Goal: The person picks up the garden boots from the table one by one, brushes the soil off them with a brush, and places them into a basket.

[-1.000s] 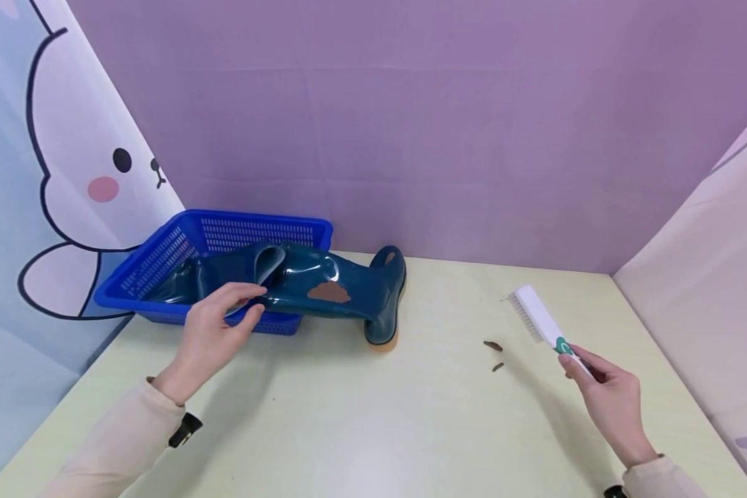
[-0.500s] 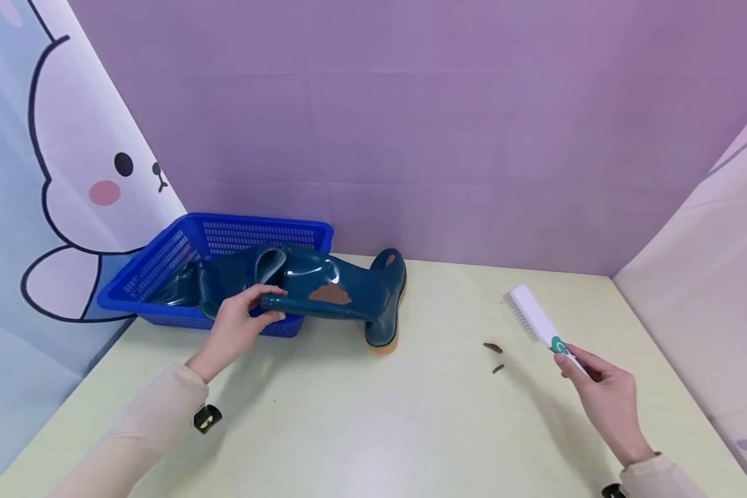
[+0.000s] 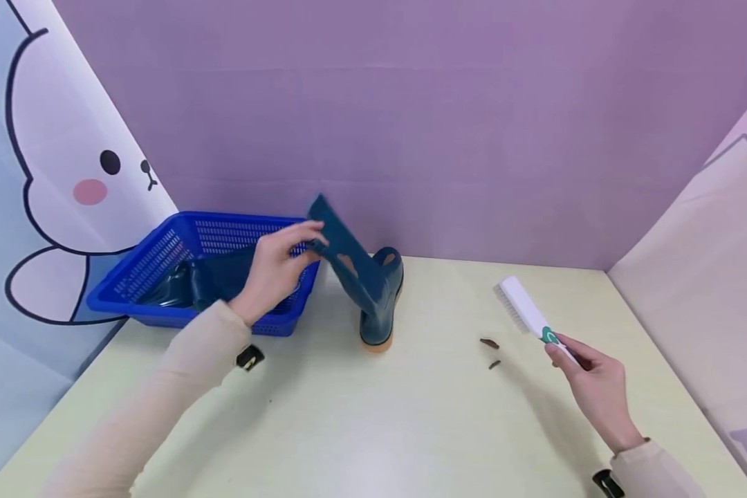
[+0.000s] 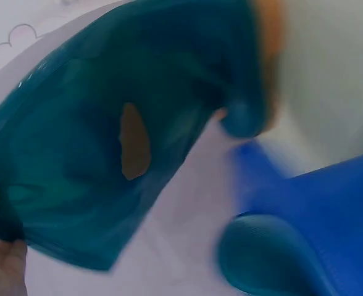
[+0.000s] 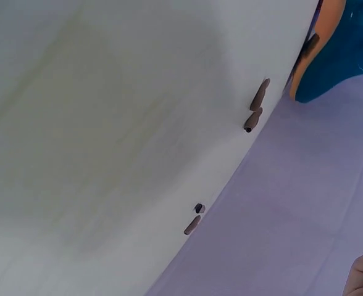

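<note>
Currently, the left hand (image 3: 279, 266) pinched the boot (image 3: 373, 285) at its upper edge; the shaft leaned toward the blue basket (image 3: 162, 317), and the sole appeared to rest on the table (image 3: 373, 429). The right hand (image 3: 597, 391) gripped the brush (image 3: 526, 308) by its handle, above the table and near two brown pieces (image 3: 489, 343). Slippage was the likely fault: if the edge-only pinch loosened, the flexible shaft could fold and drop against the basket.
</note>
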